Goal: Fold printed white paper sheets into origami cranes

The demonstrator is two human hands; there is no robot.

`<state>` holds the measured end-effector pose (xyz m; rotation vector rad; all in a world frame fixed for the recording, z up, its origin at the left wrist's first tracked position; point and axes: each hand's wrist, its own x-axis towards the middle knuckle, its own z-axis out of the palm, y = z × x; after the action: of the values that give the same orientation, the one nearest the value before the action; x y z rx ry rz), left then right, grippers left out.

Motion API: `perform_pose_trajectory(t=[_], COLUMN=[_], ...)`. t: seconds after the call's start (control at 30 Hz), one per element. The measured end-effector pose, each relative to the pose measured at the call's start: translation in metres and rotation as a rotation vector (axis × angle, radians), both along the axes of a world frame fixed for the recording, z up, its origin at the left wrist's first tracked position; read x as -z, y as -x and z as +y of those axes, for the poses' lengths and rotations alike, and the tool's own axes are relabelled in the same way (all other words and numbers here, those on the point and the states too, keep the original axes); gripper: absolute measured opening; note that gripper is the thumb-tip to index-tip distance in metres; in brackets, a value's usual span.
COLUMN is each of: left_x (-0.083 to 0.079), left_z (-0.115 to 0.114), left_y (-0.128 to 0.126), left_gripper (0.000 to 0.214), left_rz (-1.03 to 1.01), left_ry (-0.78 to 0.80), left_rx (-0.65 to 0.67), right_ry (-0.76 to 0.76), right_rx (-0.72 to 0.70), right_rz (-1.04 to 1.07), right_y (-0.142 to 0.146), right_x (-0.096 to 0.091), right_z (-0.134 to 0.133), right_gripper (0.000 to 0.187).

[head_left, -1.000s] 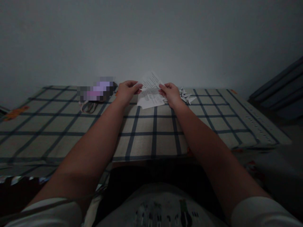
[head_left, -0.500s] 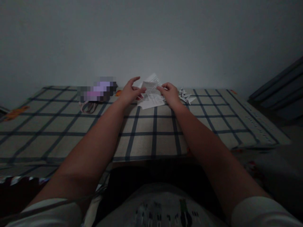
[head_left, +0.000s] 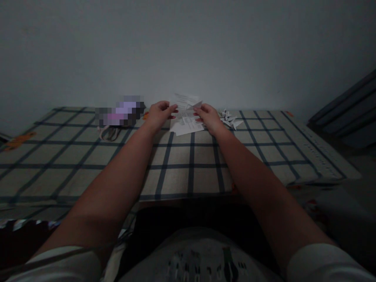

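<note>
Shirt (head_left: 202,254), pale with dark printed marks, nearest of all, flanked by white sleeves (head_left: 60,264) at the lower corners. Next, a dark lap (head_left: 158,221) below the table edge. Then a checked tablecloth (head_left: 178,154), pale with dark blue lines, spread beneath two bare, outstretched forearms (head_left: 120,172). Farther along, printed papers (head_left: 188,127) lying flat and overlapping on the cloth. Just right of them, right hand (head_left: 209,116), thumb and fingers pinched on the near right part of a folded sheet (head_left: 185,101). Opposite, left hand (head_left: 159,114), fingers bent, thumb at the sheet's left edge; impossible to tell whether gripping or merely beside it. Raised between both hands, over the flat papers, that same sheet, creased and slightly blurred. Just beside the right wrist, a pile of small pointed paper pieces (head_left: 230,119). Well to the left, a pixelated purple item (head_left: 126,109) with a pale looped strap (head_left: 108,134). Behind everything, a grey wall (head_left: 188,47).
</note>
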<state>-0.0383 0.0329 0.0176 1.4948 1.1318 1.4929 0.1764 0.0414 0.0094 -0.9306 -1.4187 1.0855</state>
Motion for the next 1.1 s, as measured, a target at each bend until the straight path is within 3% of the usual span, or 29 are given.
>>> perform_pose_trajectory(t=[0.4, 0.67, 0.87, 1.1], left_x=[-0.0006, 0.0015, 0.0045, 0.0009], left_z=[0.0029, 0.0059, 0.007, 0.0017], left_y=[-0.0032, -0.0009, 0.0, -0.0017], left_gripper=[0.026, 0.053, 0.032, 0.025], left_rz=[-0.109, 0.001, -0.041, -0.035], left_ry=[0.023, -0.047, -0.043, -0.069], left_rx=[0.0, -0.045, 0.041, 0.036], right_ry=[0.052, -0.014, -0.023, -0.112], right_rx=[0.02, 0.07, 0.057, 0.067], right_rz=[0.157, 0.126, 0.073, -0.016], right_y=[-0.001, -0.0024, -0.0016, -0.0035], right_x=[-0.0021, -0.0036, -0.0025, -0.0024], right_z=[0.0065, 0.0037, 0.0047, 0.0012], right_gripper=[0.016, 0.042, 0.013, 0.014])
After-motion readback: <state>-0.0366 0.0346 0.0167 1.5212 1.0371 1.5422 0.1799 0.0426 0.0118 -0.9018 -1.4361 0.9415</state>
